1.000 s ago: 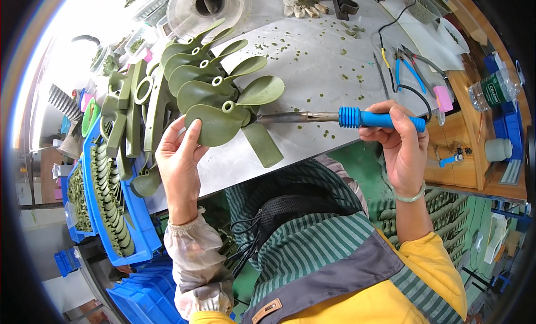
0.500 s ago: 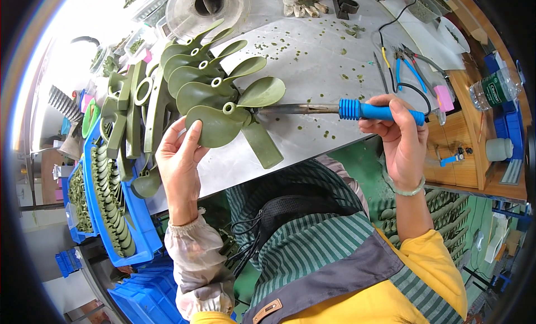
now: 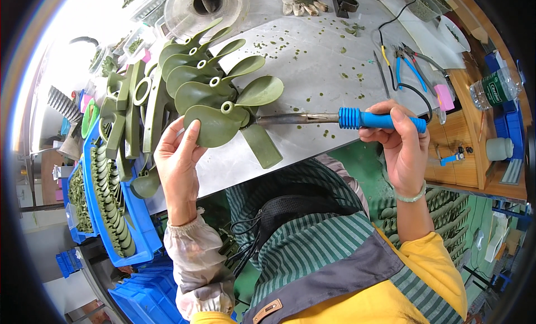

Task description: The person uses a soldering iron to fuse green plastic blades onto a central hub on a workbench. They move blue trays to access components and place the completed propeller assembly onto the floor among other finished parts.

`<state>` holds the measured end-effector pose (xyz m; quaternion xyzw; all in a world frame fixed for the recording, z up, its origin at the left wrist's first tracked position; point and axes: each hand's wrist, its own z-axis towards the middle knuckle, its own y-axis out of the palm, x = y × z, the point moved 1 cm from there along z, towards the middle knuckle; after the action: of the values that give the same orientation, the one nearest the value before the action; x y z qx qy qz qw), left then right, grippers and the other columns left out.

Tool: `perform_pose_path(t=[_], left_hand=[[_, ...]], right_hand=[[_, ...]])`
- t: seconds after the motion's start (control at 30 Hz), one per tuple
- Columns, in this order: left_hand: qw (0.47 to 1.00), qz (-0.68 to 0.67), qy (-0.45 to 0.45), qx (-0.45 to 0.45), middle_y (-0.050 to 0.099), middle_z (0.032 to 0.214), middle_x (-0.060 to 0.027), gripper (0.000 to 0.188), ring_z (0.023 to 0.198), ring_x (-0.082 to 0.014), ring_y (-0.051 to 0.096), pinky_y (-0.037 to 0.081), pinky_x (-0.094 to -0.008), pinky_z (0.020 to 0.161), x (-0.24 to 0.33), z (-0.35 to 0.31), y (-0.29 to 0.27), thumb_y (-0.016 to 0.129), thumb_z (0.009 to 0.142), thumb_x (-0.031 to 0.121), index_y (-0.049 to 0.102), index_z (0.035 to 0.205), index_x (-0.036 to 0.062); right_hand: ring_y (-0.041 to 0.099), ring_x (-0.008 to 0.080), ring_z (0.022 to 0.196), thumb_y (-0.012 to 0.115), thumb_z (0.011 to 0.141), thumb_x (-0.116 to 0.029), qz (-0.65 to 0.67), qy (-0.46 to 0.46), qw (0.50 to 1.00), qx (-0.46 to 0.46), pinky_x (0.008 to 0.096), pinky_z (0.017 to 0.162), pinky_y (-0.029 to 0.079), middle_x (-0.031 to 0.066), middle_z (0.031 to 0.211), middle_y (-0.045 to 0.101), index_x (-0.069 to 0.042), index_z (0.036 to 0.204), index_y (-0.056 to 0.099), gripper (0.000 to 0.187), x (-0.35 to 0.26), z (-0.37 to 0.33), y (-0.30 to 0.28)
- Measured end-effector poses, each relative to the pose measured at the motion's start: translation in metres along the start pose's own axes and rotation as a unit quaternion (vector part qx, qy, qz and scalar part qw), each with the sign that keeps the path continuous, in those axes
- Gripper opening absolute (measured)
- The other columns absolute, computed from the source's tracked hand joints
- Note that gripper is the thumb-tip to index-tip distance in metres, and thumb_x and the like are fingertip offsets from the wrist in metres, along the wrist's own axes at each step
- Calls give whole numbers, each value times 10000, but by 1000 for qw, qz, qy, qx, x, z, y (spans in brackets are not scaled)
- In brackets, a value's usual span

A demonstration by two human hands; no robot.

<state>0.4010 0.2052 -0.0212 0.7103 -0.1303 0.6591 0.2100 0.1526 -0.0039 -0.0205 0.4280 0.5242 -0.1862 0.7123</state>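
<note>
My left hand pinches a blade of the nearest olive-green propeller between thumb and fingers. Several like propellers stand in a row behind it, each with a pale ring at its hub. A blue-handled soldering iron lies in the grip of my right hand, pointing left. Its long metal barrel reaches to just right of the propeller's hub, where the tip meets or nearly meets the green plastic; exact contact is hidden. Below the hub, a flat green plate slants down over the table edge.
Small green scraps dot the grey table. Blue-handled cutters lie at the right, near the iron's black cord. Long green frame parts lean at the left beside a blue crate holding stacked green parts. A plastic bottle is far right.
The propeller and my left hand have shifted very slightly left. The iron's barrel has dipped a little at its tip end; both grips stay the same.
</note>
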Motion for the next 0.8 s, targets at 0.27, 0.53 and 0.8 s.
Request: perform_pose_path(t=[0.27, 0.53, 0.8], left_hand=[[1000, 16, -4, -18, 672, 1026, -107, 252, 873, -169, 679, 579, -280, 768, -1, -1, -3, 605, 904, 49, 595, 1142, -34], [1000, -3, 1, -1, 690, 934, -108, 277, 802, -140, 676, 575, -249, 708, 0, -1, 0, 657, 871, 54, 600, 1127, -33], [1000, 17, -1, -18, 669, 1029, -112, 259, 876, -169, 677, 579, -284, 777, 0, 0, -3, 610, 902, 58, 593, 1141, -42]], right_hand=[[689, 234, 725, 513, 940, -169, 2, -9, 1000, 14, 333, 697, 593, 152, 906, 668, 83, 975, 642, 285, 4, 7, -1], [688, 229, 719, 502, 943, -166, 0, -14, 1000, 0, 329, 694, 591, 151, 894, 667, 86, 971, 641, 290, 2, 8, 0], [686, 237, 716, 497, 941, -153, -2, -5, 1000, 4, 331, 687, 594, 158, 917, 660, 90, 961, 635, 281, 1, 4, 0]])
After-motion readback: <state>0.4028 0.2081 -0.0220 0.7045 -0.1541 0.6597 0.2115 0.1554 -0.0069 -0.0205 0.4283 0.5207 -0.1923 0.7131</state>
